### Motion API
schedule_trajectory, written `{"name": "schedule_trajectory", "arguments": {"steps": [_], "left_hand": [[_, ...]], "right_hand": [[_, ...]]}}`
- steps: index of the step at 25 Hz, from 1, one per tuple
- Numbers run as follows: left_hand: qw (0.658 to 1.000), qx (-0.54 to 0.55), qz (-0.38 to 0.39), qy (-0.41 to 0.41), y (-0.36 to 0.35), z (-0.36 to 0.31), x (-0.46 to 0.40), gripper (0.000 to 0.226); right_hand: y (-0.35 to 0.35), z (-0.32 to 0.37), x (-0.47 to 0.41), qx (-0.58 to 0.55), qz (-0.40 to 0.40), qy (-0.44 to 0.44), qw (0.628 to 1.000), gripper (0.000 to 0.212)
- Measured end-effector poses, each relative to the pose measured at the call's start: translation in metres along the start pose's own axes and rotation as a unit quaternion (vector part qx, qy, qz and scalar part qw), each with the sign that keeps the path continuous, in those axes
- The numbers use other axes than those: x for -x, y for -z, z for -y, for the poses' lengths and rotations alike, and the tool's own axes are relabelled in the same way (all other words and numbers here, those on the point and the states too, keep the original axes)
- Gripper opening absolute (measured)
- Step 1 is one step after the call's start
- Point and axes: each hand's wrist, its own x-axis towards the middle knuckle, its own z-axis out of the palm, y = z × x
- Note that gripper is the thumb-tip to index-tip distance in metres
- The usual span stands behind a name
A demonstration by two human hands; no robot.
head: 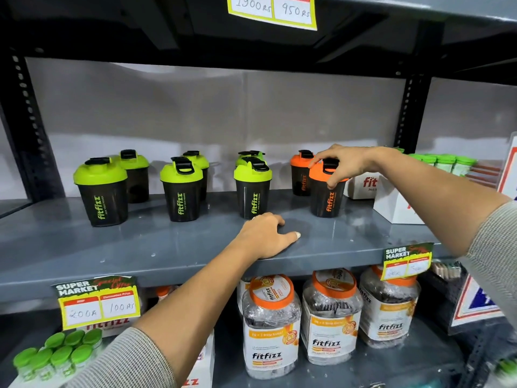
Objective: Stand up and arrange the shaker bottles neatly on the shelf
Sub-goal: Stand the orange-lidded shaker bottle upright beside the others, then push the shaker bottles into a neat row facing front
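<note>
Shaker bottles (181,191) upright on shelf (140,247), paired front-back.

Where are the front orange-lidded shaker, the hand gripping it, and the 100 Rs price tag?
front orange-lidded shaker (326,201): head view, dark body.
right hand (340,162): head view, knuckles.
price tag (98,302): head view, white middle.

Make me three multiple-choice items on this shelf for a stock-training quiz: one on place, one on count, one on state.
1. Where does the left hand rest?
A. on a jar
B. on the shelf
C. on a green lid

2. How many orange-lidded shakers show?
A. two
B. four
C. none

3. The front orange shaker is:
A. lying down
B. upside down
C. upright

Answers: 1 B, palm down on bare shelf; 2 A, one stands behind the other; 3 C, lid on top, held by the right hand.
</note>
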Motion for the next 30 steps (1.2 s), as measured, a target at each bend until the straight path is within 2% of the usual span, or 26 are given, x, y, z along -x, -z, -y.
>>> {"name": "schedule_trajectory", "arguments": {"steps": [8,10,13,15,17,19,20,22,24,26,27,28,30], "left_hand": [[1.0,0.003,0.003,0.006,0.0,0.0,-0.001,0.065],[1.0,0.003,0.002,0.01,0.0,0.001,-0.001,0.065],[1.0,0.028,-0.006,0.012,0.001,-0.001,0.001,0.063],[0.997,0.048,-0.06,0.001,0.005,-0.002,0.005,0.049],[0.973,0.114,-0.199,0.033,0.013,0.0,0.013,0.025],[0.921,0.192,-0.313,0.13,0.019,0.01,0.015,0.036],[0.9,0.228,-0.326,0.177,0.021,0.017,0.013,0.04],[0.878,0.301,-0.283,0.24,0.026,0.031,0.002,0.052],[0.875,0.344,-0.224,0.258,0.032,0.044,-0.017,0.087],[0.883,0.363,-0.159,0.252,0.037,0.053,-0.033,0.123],[0.888,0.373,-0.128,0.238,0.039,0.055,-0.038,0.132],[0.893,0.379,-0.101,0.221,0.039,0.058,-0.042,0.135],[0.907,0.374,-0.064,0.183,0.036,0.067,-0.05,0.124]], "right_hand": [[-0.007,0.0,-0.002,-0.029,-0.014,0.038,0.999,0.071],[-0.012,-0.006,-0.004,-0.019,-0.022,0.046,0.999,0.083],[-0.016,-0.015,0.003,-0.022,-0.056,0.063,0.996,0.114],[-0.025,-0.025,0.012,-0.089,-0.128,0.043,0.987,0.13],[-0.043,-0.037,0.021,-0.209,-0.186,-0.01,0.96,0.147],[-0.067,-0.044,0.026,-0.329,-0.19,-0.067,0.923,0.157],[-0.078,-0.045,0.026,-0.382,-0.17,-0.081,0.905,0.155],[-0.095,-0.043,0.024,-0.465,-0.118,-0.078,0.874,0.147],[-0.102,-0.04,0.018,-0.496,-0.081,-0.056,0.863,0.139],[-0.105,-0.033,0.014,-0.496,-0.072,-0.034,0.865,0.105],[-0.106,-0.03,0.013,-0.495,-0.074,-0.028,0.865,0.087],[-0.108,-0.028,0.012,-0.499,-0.08,-0.022,0.863,0.078],[-0.112,-0.032,0.008,-0.496,-0.096,-0.023,0.863,0.073]]}}
